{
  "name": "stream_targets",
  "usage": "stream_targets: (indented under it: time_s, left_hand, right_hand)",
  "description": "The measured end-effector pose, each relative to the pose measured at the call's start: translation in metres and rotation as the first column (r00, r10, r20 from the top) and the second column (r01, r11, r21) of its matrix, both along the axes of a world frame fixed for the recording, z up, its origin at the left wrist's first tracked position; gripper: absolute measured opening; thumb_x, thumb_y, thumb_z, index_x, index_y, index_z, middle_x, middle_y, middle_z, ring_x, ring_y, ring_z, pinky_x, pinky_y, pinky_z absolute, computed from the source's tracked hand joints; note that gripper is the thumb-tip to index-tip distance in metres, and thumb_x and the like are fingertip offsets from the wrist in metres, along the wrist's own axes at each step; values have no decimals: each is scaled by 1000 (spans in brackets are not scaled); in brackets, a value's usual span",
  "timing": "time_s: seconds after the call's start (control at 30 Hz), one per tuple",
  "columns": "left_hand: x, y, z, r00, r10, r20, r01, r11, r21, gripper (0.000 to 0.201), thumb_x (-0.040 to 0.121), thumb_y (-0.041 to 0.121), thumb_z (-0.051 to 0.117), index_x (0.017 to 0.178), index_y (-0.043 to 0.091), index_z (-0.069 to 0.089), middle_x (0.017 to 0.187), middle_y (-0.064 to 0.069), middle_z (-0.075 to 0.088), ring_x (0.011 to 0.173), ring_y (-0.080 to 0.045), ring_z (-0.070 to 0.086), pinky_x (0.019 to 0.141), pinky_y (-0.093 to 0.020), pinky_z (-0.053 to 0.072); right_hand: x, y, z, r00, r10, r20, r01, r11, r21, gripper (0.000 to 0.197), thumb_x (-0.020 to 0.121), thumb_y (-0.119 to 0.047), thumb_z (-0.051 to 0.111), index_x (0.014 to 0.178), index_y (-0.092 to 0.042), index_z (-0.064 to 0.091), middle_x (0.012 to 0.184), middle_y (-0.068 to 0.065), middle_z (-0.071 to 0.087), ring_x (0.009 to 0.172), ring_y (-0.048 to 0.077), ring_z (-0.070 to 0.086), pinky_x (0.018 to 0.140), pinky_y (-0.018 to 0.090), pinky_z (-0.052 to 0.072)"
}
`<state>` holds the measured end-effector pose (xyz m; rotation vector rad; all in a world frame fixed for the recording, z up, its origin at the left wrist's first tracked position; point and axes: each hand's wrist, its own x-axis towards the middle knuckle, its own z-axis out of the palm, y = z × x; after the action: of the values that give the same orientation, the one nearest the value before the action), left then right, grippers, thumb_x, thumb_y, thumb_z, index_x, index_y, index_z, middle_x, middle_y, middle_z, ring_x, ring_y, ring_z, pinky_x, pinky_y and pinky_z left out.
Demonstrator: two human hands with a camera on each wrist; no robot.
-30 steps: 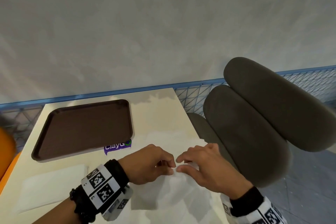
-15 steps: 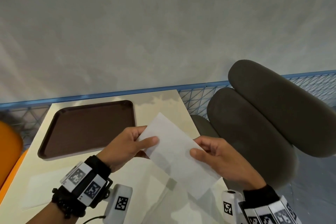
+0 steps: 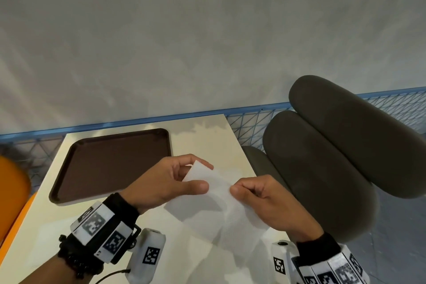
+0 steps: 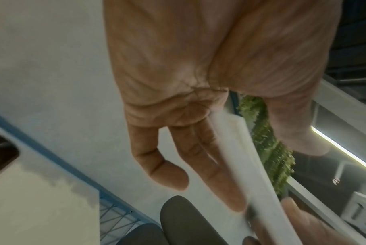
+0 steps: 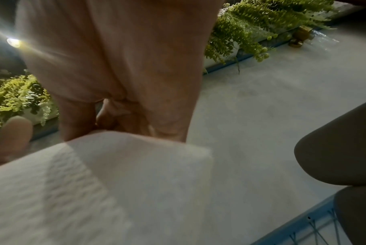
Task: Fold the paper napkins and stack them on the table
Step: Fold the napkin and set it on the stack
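A white paper napkin [image 3: 216, 212] hangs above the cream table [image 3: 207, 136], held between both hands. My left hand [image 3: 202, 175] pinches its far left corner between thumb and fingers. My right hand [image 3: 237, 188] pinches the upper edge just to the right. The left wrist view shows the napkin [image 4: 238, 145] edge-on between my left fingers [image 4: 224, 182] and thumb. In the right wrist view the napkin [image 5: 115, 182] droops below my curled right fingers [image 5: 115, 116]. More white paper [image 3: 207, 258] lies flat on the table under the held napkin.
A dark brown tray [image 3: 110, 163] sits empty at the table's far left. A dark grey padded chair [image 3: 334, 168] stands close at the right. An orange seat [image 3: 11, 191] is at the left edge. A blue mesh rail [image 3: 249, 122] and grey wall lie behind.
The hands picked the napkin up off the table, held it spread out in the air, and have now come closer together along its top edge.
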<state>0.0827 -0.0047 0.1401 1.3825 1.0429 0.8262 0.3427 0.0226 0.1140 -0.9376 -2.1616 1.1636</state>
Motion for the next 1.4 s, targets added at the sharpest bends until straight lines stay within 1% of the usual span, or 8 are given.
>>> stream_targets:
  time_s: [0.2, 0.4, 0.57, 0.73, 0.87, 1.07, 1.23, 1.4]
  left_hand:
    - [17, 9, 12, 949, 101, -297, -42, 979, 199, 10, 79, 32, 81, 82, 23, 80, 85, 2, 77, 78, -15, 71, 72, -25, 54]
    - [4, 8, 20, 940, 192, -280, -156, 977, 147, 10, 80, 27, 80, 77, 18, 79, 80, -9, 76, 68, -22, 69, 67, -31, 54]
    - [-20, 2, 22, 920, 230, -317, -186, 969, 163, 9, 82, 24, 78, 74, 19, 79, 77, -3, 76, 68, -18, 70, 63, -21, 52]
    - [-17, -11, 11, 857, 184, -481, -87, 972, 217, 6, 81, 32, 79, 76, 29, 80, 80, 11, 75, 72, -6, 68, 63, -14, 49]
    - [-31, -26, 2, 889, 176, -423, -98, 975, 200, 5, 80, 34, 80, 77, 31, 80, 76, 5, 76, 71, -12, 67, 73, -31, 53]
    - [-116, -55, -4, 839, 538, -82, -538, 842, 29, 28, 76, 38, 78, 85, 11, 74, 86, -10, 75, 77, -18, 70, 74, -37, 49]
    - [-155, -77, -45, 918, 315, -241, -361, 916, -174, 26, 82, 36, 79, 100, 18, 75, 96, -1, 77, 85, -15, 74, 73, -26, 58]
    - [-238, -104, -125, 820, 510, -258, -572, 749, -335, 20, 92, 26, 69, 94, 7, 77, 94, -8, 78, 82, -30, 73, 75, -40, 57]
  right_hand:
    - [-7, -5, 3, 999, 35, 36, -37, 997, 62, 46, 102, -34, 56, 68, -4, 46, 65, 9, 39, 60, 13, 32, 57, 24, 30]
    - [16, -6, -14, 996, -32, 81, 34, 999, -20, 42, 101, -31, 57, 68, -5, 52, 61, -4, 45, 58, 4, 38, 58, 20, 33]
    - [53, 8, -47, 895, -98, 436, 102, 995, 15, 26, 98, -24, 62, 77, -31, 74, 79, -22, 72, 78, 0, 67, 75, 30, 55]
    - [-11, 4, -17, 967, -86, 239, 43, 983, 180, 35, 85, -60, 65, 115, -41, 68, 104, -24, 65, 99, 2, 60, 79, 12, 44]
    - [-84, -4, -13, 974, 164, 159, -196, 958, 210, 30, 97, -47, 58, 84, -22, 67, 81, -7, 62, 81, 11, 56, 74, 27, 43]
    - [-134, 1, -27, 976, 186, 109, -196, 977, 84, 43, 95, -50, 53, 68, -18, 61, 71, -6, 63, 68, 10, 58, 66, 30, 45]
    - [-206, -4, -47, 945, 296, 142, -284, 954, -94, 42, 98, -35, 62, 64, -13, 50, 60, -3, 45, 58, 3, 39, 58, 24, 32]
    - [-261, -12, -115, 878, 408, 252, -224, 813, -537, 29, 82, -44, 77, 90, -16, 75, 93, -5, 76, 84, 6, 69, 76, 24, 49]
